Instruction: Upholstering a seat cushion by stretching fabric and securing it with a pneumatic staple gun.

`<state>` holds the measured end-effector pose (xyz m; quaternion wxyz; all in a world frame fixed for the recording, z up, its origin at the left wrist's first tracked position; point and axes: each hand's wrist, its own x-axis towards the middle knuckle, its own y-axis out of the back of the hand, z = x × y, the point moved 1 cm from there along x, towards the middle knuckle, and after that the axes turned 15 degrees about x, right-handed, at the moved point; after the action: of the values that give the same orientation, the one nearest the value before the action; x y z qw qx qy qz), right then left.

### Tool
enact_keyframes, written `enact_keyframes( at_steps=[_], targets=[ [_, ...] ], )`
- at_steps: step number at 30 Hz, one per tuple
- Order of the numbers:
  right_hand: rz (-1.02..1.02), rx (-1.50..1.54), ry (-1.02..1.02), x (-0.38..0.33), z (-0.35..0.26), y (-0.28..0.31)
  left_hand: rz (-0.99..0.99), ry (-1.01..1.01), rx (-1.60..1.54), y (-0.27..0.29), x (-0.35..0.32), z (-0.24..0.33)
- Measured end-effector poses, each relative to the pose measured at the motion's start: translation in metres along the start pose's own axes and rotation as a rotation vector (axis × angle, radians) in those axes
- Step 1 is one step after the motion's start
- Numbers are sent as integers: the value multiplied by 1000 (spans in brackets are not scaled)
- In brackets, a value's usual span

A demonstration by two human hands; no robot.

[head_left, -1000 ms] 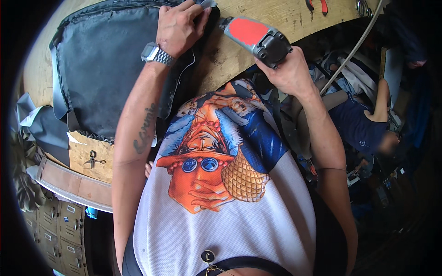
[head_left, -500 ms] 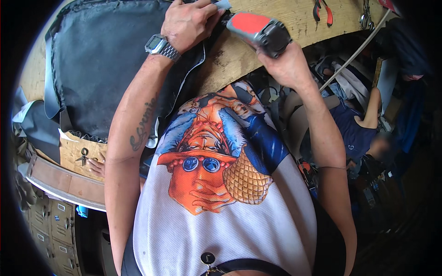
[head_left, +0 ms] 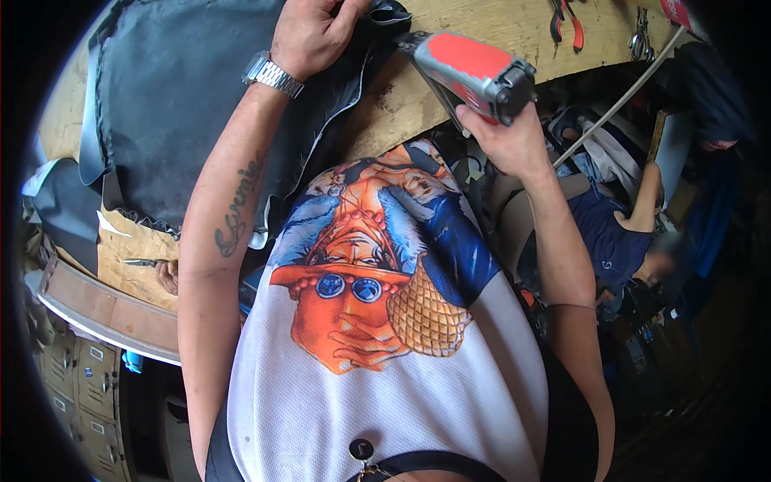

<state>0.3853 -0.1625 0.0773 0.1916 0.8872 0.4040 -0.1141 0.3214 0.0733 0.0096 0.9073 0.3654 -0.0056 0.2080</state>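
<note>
A black upholstered pad (head_left: 193, 112) with a loose, rough-edged cover lies on the wooden workbench. My left hand (head_left: 315, 38) is closed at its far right side, where the black cover (head_left: 389, 14) bunches up; the top edge of the picture cuts off part of the fingers. In my right hand (head_left: 514, 145) is a red and grey staple gun (head_left: 470, 71), gripped by its handle. Its nose points left, close to the folded cover edge, but whether it touches cannot be made out.
Red-handled pliers (head_left: 567, 26) and scissors (head_left: 640, 36) are at the bench's far right. A pale hose (head_left: 622, 98) slants down at right. Another person's hand (head_left: 167, 275) holds a metal tool (head_left: 140, 262) at left. A person in a dark shirt (head_left: 606, 229) is at right.
My left hand has shifted slightly left and up, drawing away from the gun's nose. The staple gun has moved a little right and down. At left, the other person's hand has lifted the tool.
</note>
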Motion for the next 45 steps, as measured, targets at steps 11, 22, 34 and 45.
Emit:
enact_keyframes(
  at_steps=[11,22,34,45],
  targets=[
    [-122,-166,-143,16,-4,-11,66,48,-65,2,-3,-9],
    [167,-5,-222,-11,51,35,-360,-227,605,21,-83,11],
    [-38,85,35,-38,45,-12,-231,-363,364,19,-80,-25],
    [-167,-98,-3,-14,14,-37,20,-340,513,10,-81,-18]
  ],
)
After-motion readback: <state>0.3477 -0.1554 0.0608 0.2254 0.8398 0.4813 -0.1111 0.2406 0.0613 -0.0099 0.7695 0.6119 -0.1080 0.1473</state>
